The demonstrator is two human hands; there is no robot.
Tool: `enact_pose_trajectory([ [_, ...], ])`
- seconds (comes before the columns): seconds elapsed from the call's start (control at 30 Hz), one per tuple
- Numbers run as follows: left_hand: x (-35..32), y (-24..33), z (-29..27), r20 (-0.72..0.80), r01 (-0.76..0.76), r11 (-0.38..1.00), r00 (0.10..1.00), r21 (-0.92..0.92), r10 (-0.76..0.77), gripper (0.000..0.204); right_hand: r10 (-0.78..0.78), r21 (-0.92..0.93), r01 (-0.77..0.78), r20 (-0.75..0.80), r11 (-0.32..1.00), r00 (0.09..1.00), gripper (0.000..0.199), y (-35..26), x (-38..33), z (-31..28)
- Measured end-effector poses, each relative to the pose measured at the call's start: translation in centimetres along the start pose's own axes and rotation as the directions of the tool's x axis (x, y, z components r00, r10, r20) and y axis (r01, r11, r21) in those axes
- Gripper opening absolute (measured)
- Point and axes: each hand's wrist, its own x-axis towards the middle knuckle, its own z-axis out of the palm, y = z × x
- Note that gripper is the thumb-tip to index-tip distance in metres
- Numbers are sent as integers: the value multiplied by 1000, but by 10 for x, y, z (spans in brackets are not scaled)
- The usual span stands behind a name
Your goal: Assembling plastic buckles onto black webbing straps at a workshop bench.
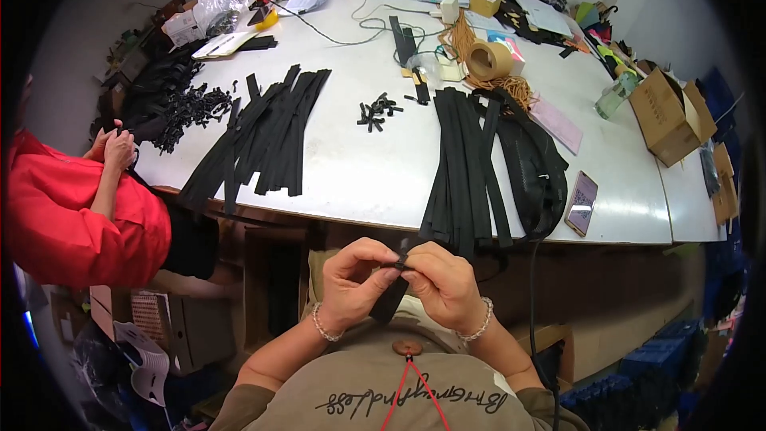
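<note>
My left hand [357, 279] and my right hand [441, 282] meet in front of my chest, below the table edge. Both pinch the top of a black strap [390, 299] that hangs down between them; a small black clip sits at its upper end, between my fingertips. On the white table [359, 168] just above my hands lies a stack of black straps [463, 168], its near ends hanging over the edge. A small heap of black clips [377, 110] lies further back.
A second spread of black straps [263, 136] lies at left, with a pile of black plastic parts [191, 108]. A person in red [72, 207] sits at left. A phone [582, 203], tape roll [488, 60], cardboard box [669, 116], bottle and papers are on the table.
</note>
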Motion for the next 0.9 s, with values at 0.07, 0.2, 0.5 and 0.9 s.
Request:
enact_pose_trajectory([
  [0.07, 0, 5, 0, -15, 65, 998, 998, -24, -65, 19, 24, 41, -24, -4, 999, 1000, 6, 3, -1, 3],
  [0.2, -6, 3, -3, 19, 312, 943, 950, -117, -312, 20, 164, 236, -192, 136, 952, 977, 7, 12, -4, 3],
  [0.5, -14, -14, -4, -36, 509, 723, 806, -468, -591, 18, 145, 149, -162, 118, 975, 982, 7, 31, -5, 21],
  [0.9, -13, -30, -18, -95, 466, 746, 816, -476, -570, 24, 387, 376, -357, -6, 855, 922, 9, 32, -16, 36],
])
